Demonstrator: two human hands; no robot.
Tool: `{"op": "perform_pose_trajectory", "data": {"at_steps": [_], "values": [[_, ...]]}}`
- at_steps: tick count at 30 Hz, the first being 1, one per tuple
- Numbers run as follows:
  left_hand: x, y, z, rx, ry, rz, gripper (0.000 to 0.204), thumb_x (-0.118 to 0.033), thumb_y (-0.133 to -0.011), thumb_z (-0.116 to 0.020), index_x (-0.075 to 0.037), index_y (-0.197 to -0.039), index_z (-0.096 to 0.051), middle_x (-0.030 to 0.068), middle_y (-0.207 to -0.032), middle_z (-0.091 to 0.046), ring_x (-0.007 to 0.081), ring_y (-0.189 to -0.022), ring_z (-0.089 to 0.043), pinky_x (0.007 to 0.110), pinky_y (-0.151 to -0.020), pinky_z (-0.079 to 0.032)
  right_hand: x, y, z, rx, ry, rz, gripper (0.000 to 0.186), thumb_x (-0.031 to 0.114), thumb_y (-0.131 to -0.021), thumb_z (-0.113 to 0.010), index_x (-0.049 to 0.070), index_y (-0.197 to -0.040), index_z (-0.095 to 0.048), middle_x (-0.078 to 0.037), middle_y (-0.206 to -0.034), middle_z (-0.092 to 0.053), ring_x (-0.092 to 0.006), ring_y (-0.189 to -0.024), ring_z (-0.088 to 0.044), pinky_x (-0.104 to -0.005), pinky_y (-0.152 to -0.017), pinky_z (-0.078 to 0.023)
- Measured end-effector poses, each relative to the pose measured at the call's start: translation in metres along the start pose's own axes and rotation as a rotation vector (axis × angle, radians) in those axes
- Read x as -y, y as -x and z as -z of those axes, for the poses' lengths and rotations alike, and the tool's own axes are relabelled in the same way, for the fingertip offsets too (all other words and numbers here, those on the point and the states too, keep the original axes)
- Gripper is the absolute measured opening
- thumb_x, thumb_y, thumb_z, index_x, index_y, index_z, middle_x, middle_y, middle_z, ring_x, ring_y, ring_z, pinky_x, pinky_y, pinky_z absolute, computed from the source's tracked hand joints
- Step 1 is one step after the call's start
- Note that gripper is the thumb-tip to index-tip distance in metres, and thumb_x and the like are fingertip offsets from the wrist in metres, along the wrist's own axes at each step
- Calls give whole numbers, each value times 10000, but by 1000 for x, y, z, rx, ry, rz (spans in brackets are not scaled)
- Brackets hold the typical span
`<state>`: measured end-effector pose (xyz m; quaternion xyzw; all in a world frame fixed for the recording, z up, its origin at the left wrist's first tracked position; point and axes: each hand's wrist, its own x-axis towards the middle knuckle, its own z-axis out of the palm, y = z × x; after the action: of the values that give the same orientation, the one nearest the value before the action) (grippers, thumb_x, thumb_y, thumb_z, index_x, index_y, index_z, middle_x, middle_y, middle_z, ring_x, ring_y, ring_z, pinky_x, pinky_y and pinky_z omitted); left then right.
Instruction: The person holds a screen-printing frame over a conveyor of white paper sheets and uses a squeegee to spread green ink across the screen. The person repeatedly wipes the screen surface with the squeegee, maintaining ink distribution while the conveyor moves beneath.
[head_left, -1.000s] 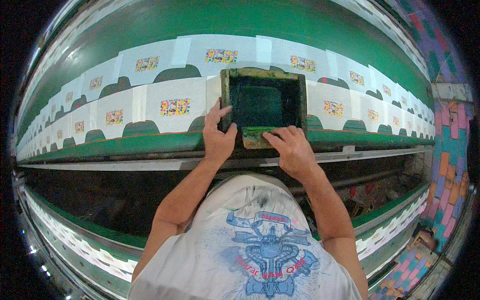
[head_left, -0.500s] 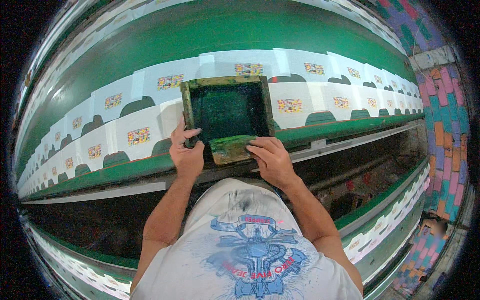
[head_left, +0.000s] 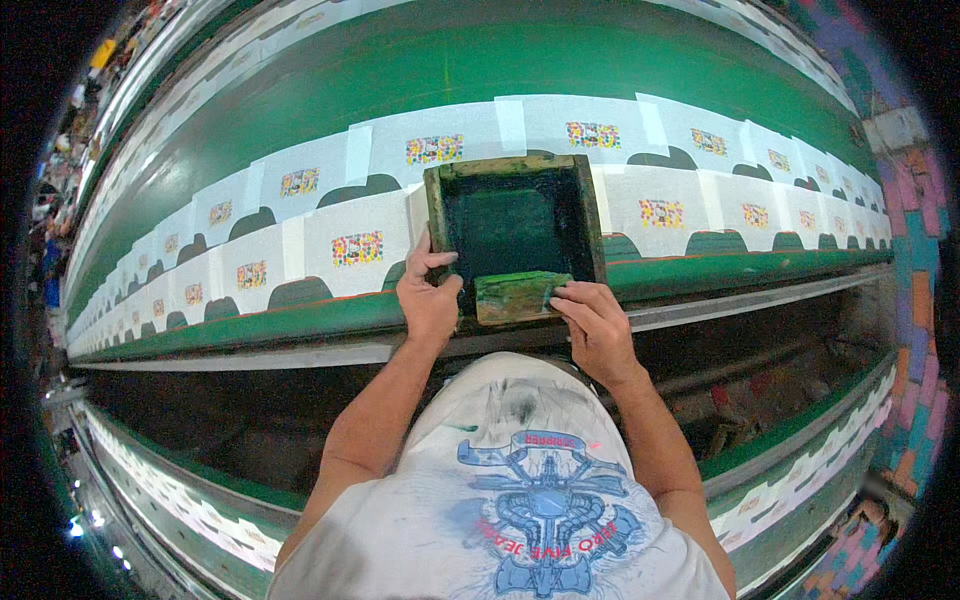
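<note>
A wooden screen-printing frame [head_left: 595, 215] with a dark, ink-stained green mesh lies over the near row of white fabric pieces. My left hand [head_left: 428, 300] holds the frame's near left side, thumb and fingers curled at its edge. At the frame's near end sits a worn, green-stained wooden squeegee [head_left: 515, 298]. Pinched round the right end of it are the thumb and fingers of my right hand [head_left: 602, 328]. The squeegee's lower edge is hidden from me. Left of the frame, a fabric piece [head_left: 335, 272] carries a small multicoloured print; another printed piece [head_left: 680, 235] lies to the right.
Two rows of overlapping white pieces with prints run along the long green table [head_left: 440, 75]. A pale rail [head_left: 260, 357] follows its near edge. Behind me stands another green table with white pieces [head_left: 190, 505]. Painted multicoloured bricks [head_left: 915, 310] lie at the right.
The view has shifted, so the table, frame and both hands appear farther right. The squeegee looks slightly more level. Both hands keep their grips, and the frame stays between the same prints.
</note>
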<state>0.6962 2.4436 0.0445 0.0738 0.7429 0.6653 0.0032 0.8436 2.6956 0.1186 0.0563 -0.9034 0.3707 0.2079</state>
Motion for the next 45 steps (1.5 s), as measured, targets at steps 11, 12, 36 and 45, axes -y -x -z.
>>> {"op": "perform_pose_trajectory", "data": {"at_steps": [11,12,36,45], "values": [[-16,-1,-10,-30,29,112,293,180,-775,-702,41,-1028,-755,323,-1743,-464,369,-1636,-463,426,-1325,-343,-26,-11,18,17,-110,118,344,-89,-854,-714,16,-1169,-802,-179,-1201,-782,-408,-1123,-751,-504,-993,-631],[-13,-1,-10,-34,16,115,287,177,-776,-704,43,-1024,-757,322,-1740,-468,371,-1635,-464,424,-1324,-344,-26,-12,18,16,-105,116,340,-86,-857,-711,16,-1168,-803,-179,-1197,-783,-406,-1120,-753,-503,-992,-631],[12,2,-13,-13,-34,40,270,123,-751,-765,-36,-969,-765,320,-1703,-523,414,-1630,-467,455,-1343,-338,12,-97,31,600,272,166,394,-20,-844,-674,21,-1219,-789,-195,-1143,-780,-421,-1107,-730,-545,-1006,-572],[-1,3,-17,-34,-34,33,238,82,-760,-759,-87,-925,-791,307,-1710,-519,401,-1582,-498,454,-1318,-366,-39,-182,-2,431,324,69,407,-51,-895,-652,52,-1262,-795,-243,-1254,-778,-455,-1239,-710,-527,-1074,-586]]}}
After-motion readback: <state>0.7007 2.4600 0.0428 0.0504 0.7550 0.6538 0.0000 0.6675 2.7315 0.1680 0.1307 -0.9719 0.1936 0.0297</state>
